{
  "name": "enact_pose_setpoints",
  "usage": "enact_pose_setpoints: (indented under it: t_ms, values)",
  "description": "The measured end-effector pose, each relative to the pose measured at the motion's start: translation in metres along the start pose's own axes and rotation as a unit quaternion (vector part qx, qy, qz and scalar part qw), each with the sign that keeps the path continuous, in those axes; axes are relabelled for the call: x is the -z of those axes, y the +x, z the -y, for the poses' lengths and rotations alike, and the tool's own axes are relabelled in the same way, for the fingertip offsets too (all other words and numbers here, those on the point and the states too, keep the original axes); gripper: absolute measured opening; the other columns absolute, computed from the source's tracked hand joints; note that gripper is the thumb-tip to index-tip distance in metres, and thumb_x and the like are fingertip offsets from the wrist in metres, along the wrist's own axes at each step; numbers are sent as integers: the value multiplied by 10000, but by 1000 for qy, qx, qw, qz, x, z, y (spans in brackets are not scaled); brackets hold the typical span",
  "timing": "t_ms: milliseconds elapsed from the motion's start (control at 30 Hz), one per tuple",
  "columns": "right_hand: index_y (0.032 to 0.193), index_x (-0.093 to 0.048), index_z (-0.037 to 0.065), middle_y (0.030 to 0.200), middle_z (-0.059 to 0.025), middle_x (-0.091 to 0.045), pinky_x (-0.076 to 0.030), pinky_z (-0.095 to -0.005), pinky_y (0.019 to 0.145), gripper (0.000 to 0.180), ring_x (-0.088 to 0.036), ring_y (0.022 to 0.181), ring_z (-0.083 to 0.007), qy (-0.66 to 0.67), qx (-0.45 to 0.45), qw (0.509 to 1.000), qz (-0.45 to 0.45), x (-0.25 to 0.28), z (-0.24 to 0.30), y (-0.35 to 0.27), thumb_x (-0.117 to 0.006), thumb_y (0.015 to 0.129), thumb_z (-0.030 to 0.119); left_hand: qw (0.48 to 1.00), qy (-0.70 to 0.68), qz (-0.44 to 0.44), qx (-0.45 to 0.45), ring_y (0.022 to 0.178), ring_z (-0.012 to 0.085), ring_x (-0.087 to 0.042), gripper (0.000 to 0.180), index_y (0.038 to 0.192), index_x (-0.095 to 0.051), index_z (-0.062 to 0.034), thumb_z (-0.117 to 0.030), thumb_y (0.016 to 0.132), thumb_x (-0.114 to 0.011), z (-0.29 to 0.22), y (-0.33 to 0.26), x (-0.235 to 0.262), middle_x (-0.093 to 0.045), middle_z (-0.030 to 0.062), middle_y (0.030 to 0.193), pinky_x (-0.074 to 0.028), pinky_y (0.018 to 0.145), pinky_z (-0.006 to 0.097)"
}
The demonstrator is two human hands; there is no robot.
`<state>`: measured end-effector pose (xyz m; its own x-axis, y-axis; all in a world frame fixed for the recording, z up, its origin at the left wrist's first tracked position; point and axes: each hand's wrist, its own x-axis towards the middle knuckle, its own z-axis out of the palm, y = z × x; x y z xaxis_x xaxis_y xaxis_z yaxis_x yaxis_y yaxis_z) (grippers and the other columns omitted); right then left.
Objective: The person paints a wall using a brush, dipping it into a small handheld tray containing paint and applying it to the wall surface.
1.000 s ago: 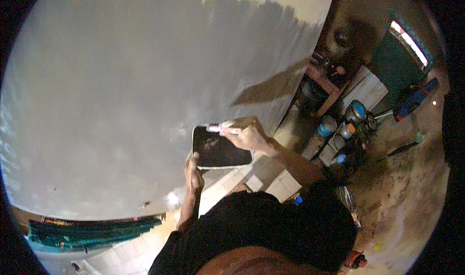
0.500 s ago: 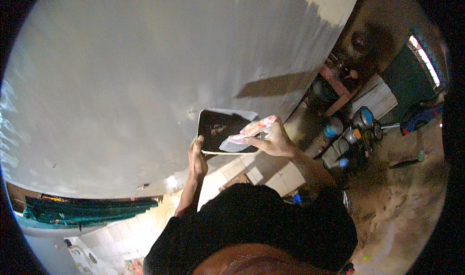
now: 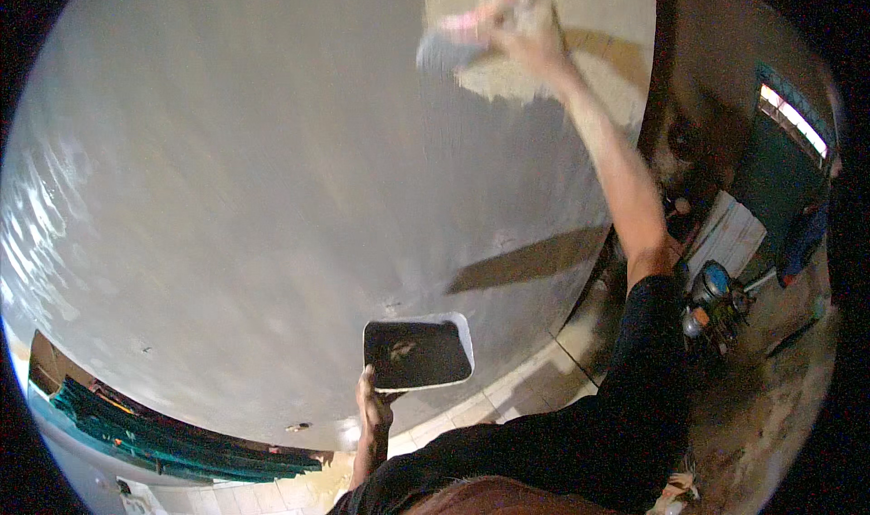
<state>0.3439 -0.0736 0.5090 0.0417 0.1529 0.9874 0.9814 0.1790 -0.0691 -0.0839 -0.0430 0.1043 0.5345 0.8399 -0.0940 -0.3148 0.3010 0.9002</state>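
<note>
My left hand point(image 3: 374, 404) grips the near left edge of a white-rimmed rectangular paint container point(image 3: 418, 390), its thumb on the rim. Dark grey paint fills the container, with a lighter patch on the surface. High up, my right arm reaches out to the wall point(image 3: 272, 179). Closed around a wide paintbrush with a pinkish-red handle, my right hand point(image 3: 535, 42) is slightly blurred. The paintbrush point(image 3: 450, 47) has grey-coated bristles that touch the wall at the border between wet grey paint and a bare cream patch point(image 3: 512, 78).
Pots and basins point(image 3: 711, 288) stand on the floor at the right, near a pale board point(image 3: 728, 234) and a dark green door point(image 3: 770, 166). Teal cloth point(image 3: 172, 438) hangs at the lower left. Light tiles point(image 3: 507, 388) run along the wall's foot.
My right hand has carried the paintbrush from over the container up to the top of the wall. The container, still in my left hand, now appears lower in view.
</note>
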Motion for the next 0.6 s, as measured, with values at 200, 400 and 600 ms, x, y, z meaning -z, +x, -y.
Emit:
enact_pose_setpoints:
  t_ms: [200, 400, 600]
  values:
    - [756, -561, 18, 690, -6, -602, -479, -272, 659, 226, -573, 714, -76, 155, 137, 965, -163, 21, 53, 157, -774, 795, 87, 996, -55, -67, -27, 1058, 294, -632, 584, 1301, -523, -73, -517, 924, -485, -1, -22, 19, -612, 133, 1226, -554, 837, 479]
    - [981, -679, 90, 786, -9, -654, -494, -289, 569, 129, -611, 666, -140, 20, 286, 954, -91, -26, 23, 20, -682, 856, 61, 995, -31, -87, -25, 1086, 313, -610, 622, 1326, -498, -93, -563, 920, -452, 2, -33, 20, -585, 136, 1265, -539, 857, 492]
    - [961, -690, 52, 956, -102, -720, -593, -350, 785, 219, -711, 902, -214, 147, 114, 972, 145, -14, 46, -185, -726, 766, -42, 996, 10, -79, -26, 1084, 319, -609, 657, 1330, -484, -83, -593, 921, -430, 2, -32, 32, -566, 142, 1286, -545, 825, 521]
